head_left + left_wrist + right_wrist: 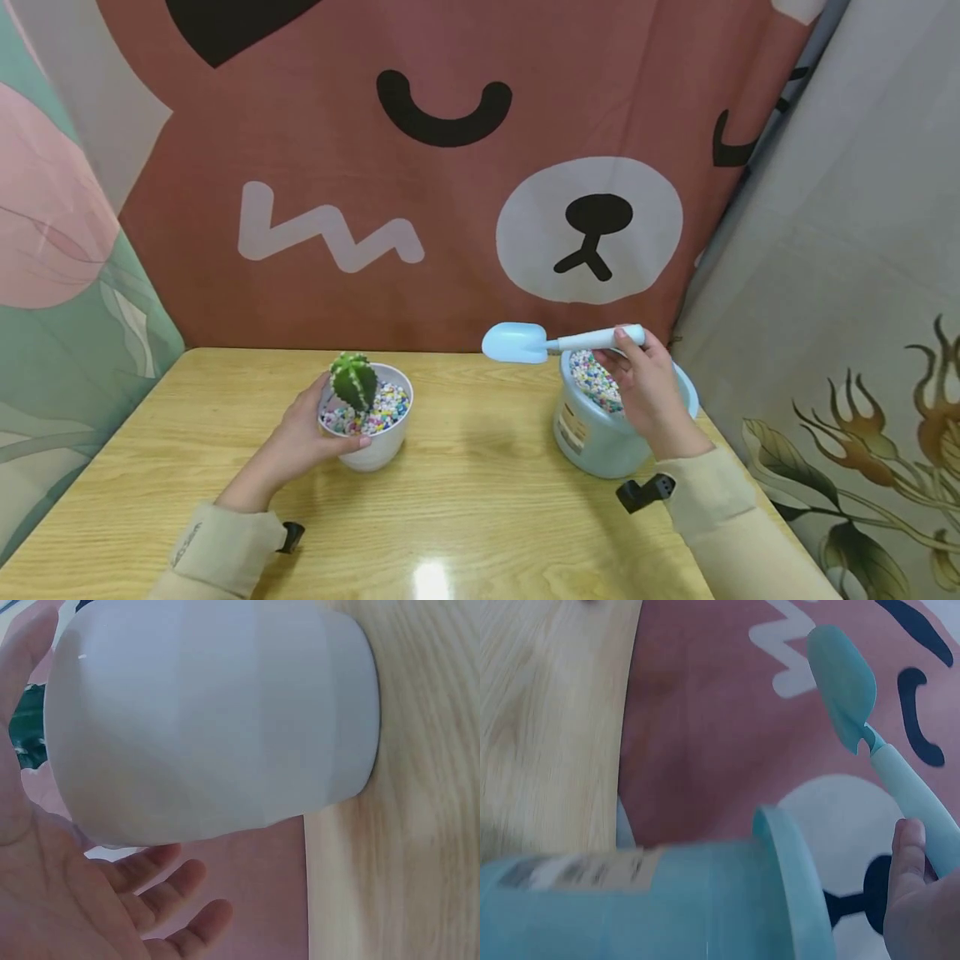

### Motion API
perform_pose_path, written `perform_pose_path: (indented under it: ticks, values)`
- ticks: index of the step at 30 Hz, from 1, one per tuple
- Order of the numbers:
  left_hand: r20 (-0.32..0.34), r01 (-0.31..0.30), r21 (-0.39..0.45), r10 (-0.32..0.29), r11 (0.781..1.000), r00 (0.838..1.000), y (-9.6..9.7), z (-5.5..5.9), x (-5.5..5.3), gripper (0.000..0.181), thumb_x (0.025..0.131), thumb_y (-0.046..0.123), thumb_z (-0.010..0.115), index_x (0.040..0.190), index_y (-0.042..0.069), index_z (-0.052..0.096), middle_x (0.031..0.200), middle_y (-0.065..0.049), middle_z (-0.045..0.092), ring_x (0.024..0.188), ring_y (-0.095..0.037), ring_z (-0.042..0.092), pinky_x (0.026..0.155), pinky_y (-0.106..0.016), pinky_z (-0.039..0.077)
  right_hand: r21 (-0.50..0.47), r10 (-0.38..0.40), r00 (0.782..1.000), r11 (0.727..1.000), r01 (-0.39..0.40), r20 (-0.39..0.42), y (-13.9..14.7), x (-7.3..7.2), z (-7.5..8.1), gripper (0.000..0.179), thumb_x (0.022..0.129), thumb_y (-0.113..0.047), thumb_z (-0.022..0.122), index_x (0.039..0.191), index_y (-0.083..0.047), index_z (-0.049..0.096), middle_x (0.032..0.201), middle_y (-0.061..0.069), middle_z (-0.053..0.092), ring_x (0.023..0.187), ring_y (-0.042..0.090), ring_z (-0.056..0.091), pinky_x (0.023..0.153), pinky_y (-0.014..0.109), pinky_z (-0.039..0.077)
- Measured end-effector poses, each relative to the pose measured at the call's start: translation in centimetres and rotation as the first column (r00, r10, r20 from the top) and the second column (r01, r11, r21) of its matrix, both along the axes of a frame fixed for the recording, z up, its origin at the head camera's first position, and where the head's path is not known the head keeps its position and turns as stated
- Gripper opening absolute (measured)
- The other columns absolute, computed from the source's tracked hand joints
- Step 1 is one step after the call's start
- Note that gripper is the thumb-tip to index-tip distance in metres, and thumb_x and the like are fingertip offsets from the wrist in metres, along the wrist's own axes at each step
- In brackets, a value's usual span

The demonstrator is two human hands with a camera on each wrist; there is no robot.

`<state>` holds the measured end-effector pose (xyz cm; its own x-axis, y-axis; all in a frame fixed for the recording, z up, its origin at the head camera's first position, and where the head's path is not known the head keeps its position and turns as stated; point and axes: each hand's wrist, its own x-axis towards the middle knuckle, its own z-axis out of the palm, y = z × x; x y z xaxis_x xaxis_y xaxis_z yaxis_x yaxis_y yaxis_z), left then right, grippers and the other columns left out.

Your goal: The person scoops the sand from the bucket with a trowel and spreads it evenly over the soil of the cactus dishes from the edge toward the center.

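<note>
On the left of the table a white plant pot (372, 450) holds a small green cactus (353, 382) among colourful pebbles (386, 407). My left hand (307, 429) grips this pot at its near left side, thumb across the front of the rim. The left wrist view shows the pot's wall (217, 720) close up, its base on the wood. My right hand (647, 383) holds a light blue toy-like trowel (517, 342) by its pale handle. The trowel points left, above the rim of a light blue bucket (600, 446), which contains more coloured pebbles (592, 379).
The wooden table (480, 508) meets a bear-printed curtain (450, 275) at its back edge. To the right hangs a grey floral curtain (847, 333). Bare tabletop lies between the pot and the bucket.
</note>
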<state>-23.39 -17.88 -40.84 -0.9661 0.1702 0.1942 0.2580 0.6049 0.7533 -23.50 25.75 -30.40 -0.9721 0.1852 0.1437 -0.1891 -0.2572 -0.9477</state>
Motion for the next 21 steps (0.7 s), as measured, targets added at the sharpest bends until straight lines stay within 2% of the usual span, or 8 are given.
perform_pose_path:
  ticks: [4, 9, 16, 21]
  values:
    - [0.027, -0.023, 0.001, 0.023, 1.000, 0.999, 0.1, -0.1, 0.0, 0.124, 0.078, 0.039, 0.091, 0.159, -0.011, 0.011, 0.155, -0.041, 0.027, 0.141, -0.058, 0.029, 0.110, -0.073, 0.028, -0.055, -0.022, 0.999, 0.998, 0.021, -0.026, 1.5, 0.8, -0.1, 0.008, 0.107, -0.018, 0.056, 0.105, -0.011, 0.059, 0.098, -0.001, 0.065, 0.088, 0.009, 0.068, 0.086, 0.021, 0.056]
    - [0.023, -0.024, 0.020, 0.024, 0.999, 0.999, 0.2, -0.1, 0.1, 0.119, 0.078, 0.037, 0.091, 0.158, -0.011, 0.017, 0.151, -0.039, 0.035, 0.139, -0.057, 0.033, 0.109, -0.073, 0.029, -0.142, -0.040, 0.998, 0.989, 0.032, -0.053, 3.3, 1.9, -0.5, 0.008, 0.105, -0.016, 0.059, 0.103, -0.009, 0.061, 0.097, 0.002, 0.066, 0.085, 0.011, 0.069, 0.082, 0.022, 0.057]
    - [0.041, -0.027, 0.031, 0.026, 0.999, 0.999, 0.4, -0.2, 0.2, 0.118, 0.079, 0.036, 0.091, 0.158, -0.011, 0.017, 0.150, -0.040, 0.035, 0.139, -0.058, 0.033, 0.109, -0.073, 0.029, -0.282, -0.063, 0.993, 0.959, 0.032, -0.099, 6.3, 3.1, -1.3, 0.006, 0.104, -0.010, 0.061, 0.099, -0.006, 0.063, 0.094, 0.005, 0.067, 0.081, 0.016, 0.072, 0.079, 0.025, 0.059]
    - [0.066, -0.035, 0.024, 0.033, 0.999, 0.997, 0.3, -0.1, 0.3, 0.121, 0.079, 0.039, 0.090, 0.158, -0.012, 0.014, 0.153, -0.041, 0.030, 0.140, -0.058, 0.030, 0.110, -0.073, 0.028, -0.293, -0.120, 0.988, 0.952, 0.086, -0.102, 8.3, 4.0, -2.0, 0.006, 0.102, -0.010, 0.063, 0.101, -0.005, 0.061, 0.092, 0.006, 0.068, 0.082, 0.016, 0.071, 0.079, 0.025, 0.059]
